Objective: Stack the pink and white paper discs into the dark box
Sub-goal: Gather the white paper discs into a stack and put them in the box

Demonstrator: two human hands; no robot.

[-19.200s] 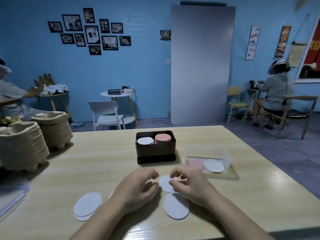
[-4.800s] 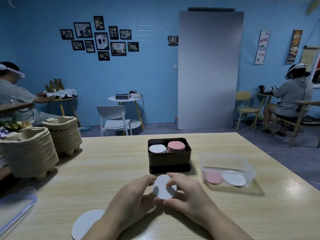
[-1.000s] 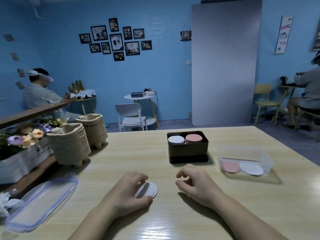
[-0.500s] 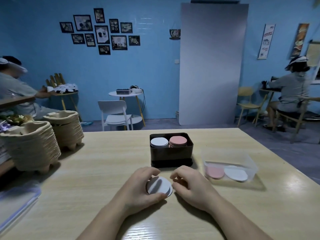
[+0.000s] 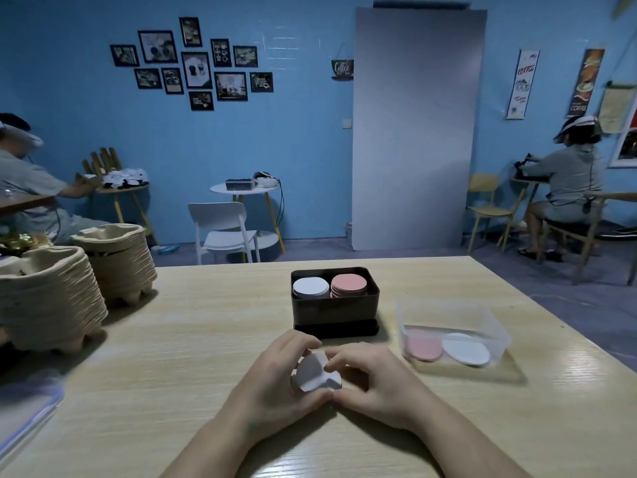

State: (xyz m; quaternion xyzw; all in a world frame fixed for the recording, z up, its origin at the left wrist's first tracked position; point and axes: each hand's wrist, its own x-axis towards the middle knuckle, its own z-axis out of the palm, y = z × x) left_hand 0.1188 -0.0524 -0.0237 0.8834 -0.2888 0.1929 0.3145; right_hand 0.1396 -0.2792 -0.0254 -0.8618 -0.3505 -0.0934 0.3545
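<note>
A small stack of white paper discs (image 5: 315,373) is tilted up between both hands just above the wooden table (image 5: 193,346). My left hand (image 5: 275,384) curls round its left edge, and my right hand (image 5: 374,381) pinches its right edge with fingertips and thumb. Right behind them stands the dark box (image 5: 335,312), holding a white disc stack (image 5: 311,287) on the left and a pink disc stack (image 5: 349,285) on the right.
A clear plastic tub (image 5: 451,334) to the right holds a pink disc (image 5: 424,345) and a white disc (image 5: 466,348). Two stacks of pulp trays (image 5: 72,291) stand at the left. A clear lid (image 5: 24,419) lies at the near left edge. People sit at tables behind.
My right hand has closed in on the white discs that my left hand held alone a second ago. Both hands now hold the stack, tilted up off the table.
</note>
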